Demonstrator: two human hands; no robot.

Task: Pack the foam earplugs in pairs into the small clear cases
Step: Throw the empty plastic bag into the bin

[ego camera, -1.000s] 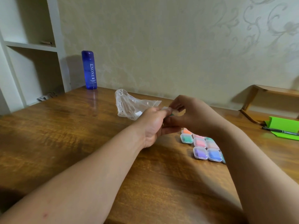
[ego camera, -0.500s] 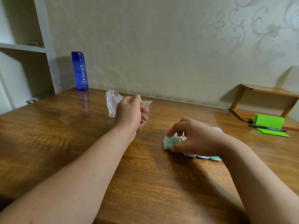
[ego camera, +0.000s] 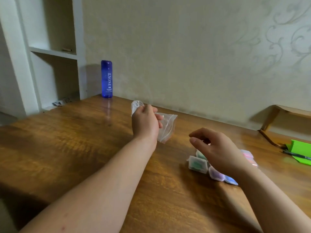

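Clear plastic bag (ego camera: 167, 127) hangs gripped in the left hand (ego camera: 146, 122) over the middle of the surface (ego camera: 84, 148), just left of the right hand (ego camera: 218, 148), whose loosely curled, empty fingers (ego camera: 199, 134) hover above the filled cases (ego camera: 197, 163) toward the right edge.

Your small clear cases (ego camera: 231, 180) lie clustered and touching on the right of the table (ego camera: 84, 140). Purple, blue, pink and green earplugs (ego camera: 216, 174) show through them. The green-filled case (ego camera: 197, 163) sits at the cluster's left edge, blurred.

Head-worn camera looks forward and down, close over the table (ego camera: 67, 148).
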